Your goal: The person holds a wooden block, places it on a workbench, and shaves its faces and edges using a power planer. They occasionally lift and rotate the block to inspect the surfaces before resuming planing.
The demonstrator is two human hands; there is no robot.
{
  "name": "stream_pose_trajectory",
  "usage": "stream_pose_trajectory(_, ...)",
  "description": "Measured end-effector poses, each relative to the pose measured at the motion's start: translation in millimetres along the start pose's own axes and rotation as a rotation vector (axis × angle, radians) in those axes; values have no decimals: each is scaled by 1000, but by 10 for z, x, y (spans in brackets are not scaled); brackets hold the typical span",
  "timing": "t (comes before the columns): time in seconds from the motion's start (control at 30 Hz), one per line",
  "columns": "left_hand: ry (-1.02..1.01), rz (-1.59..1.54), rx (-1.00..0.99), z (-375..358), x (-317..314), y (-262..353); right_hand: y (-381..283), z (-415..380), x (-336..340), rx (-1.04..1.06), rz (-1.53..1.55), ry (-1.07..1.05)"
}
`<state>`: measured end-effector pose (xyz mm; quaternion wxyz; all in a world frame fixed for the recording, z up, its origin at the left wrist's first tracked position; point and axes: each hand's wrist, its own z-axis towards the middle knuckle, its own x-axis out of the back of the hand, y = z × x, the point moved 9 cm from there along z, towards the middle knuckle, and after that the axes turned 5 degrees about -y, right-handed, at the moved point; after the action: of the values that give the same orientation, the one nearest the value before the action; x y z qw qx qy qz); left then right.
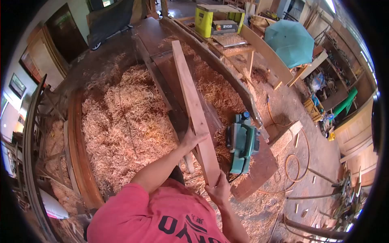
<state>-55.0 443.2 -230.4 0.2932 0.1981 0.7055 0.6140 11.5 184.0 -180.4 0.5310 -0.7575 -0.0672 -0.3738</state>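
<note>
A long, pale wooden board (192,97) slants from the upper middle down toward my body, above the dark workbench. My left hand (192,139) is closed on the board's left edge, partway along it, with the thumb across its face. At the near end of the board, my right hand (219,188) grips the lower corner. A green electric hand planer (242,146) lies on the bench just right of the board, touching neither hand.
Wood shavings (123,125) lie heaped left of the bench. A lime-green Ryobi machine (219,25) stands at the back, with a teal umbrella (289,43) to its right. An orange hose (299,178) coils on the floor at right, near a wood block (286,137).
</note>
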Motion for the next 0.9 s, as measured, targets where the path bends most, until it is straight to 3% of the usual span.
stream_pose_trajectory(0.07, -34, 26, -64, 229, 39, 11, 33, 186, 21, -3, 36, -69)
stream_pose_trajectory(0.13, -17, -9, -56, 335, 79, -81, -30, 420, 169, 166, 24, -235)
stream_pose_trajectory(0.17, -7, -26, -52, 376, 105, -118, 79, 590, 321, 23, 81, -264)
stream_pose_trajectory(0.2, 3, -33, -34, 363, 95, -34, -237, 707, 803, 187, -108, 185)
stream_pose_trajectory(0.27, 23, -11, -16, 294, 50, 159, -110, 977, 1174, 239, -504, 634)
stream_pose_trajectory(0.33, 45, 94, -45, 348, 130, 22, 814, 1554, 1034, 52, -78, 390)
stream_pose_trajectory(0.43, 75, 182, -60, 388, 200, -68, 1087, 1956, 839, -112, 446, 30)
stream_pose_trajectory(0.57, 148, 551, -16, 349, 274, 70, 614, 1834, 985, -301, 546, -51)
stream_pose_trajectory(0.6, 246, 724, -284, 298, 257, 308, 529, 1824, 1053, -305, 513, -65)
stream_pose_trajectory(0.7, 297, 854, -392, 194, 280, 777, 290, 1246, 1293, -253, 499, -56)
stream_pose_trajectory(0.73, 254, 831, -476, 151, 228, 1032, 133, 872, 1368, -235, 548, -28)
stream_pose_trajectory(0.8, -38, 728, -454, 53, -50, 1309, -336, 213, 1491, -250, 502, 39)
stream_pose_trajectory(0.83, -192, 676, -440, -23, -212, 1370, -209, -80, 1485, -218, 498, 29)
stream_pose_trajectory(0.9, -381, 637, -564, -220, -662, 1501, -470, -515, 1509, -335, 285, 4)
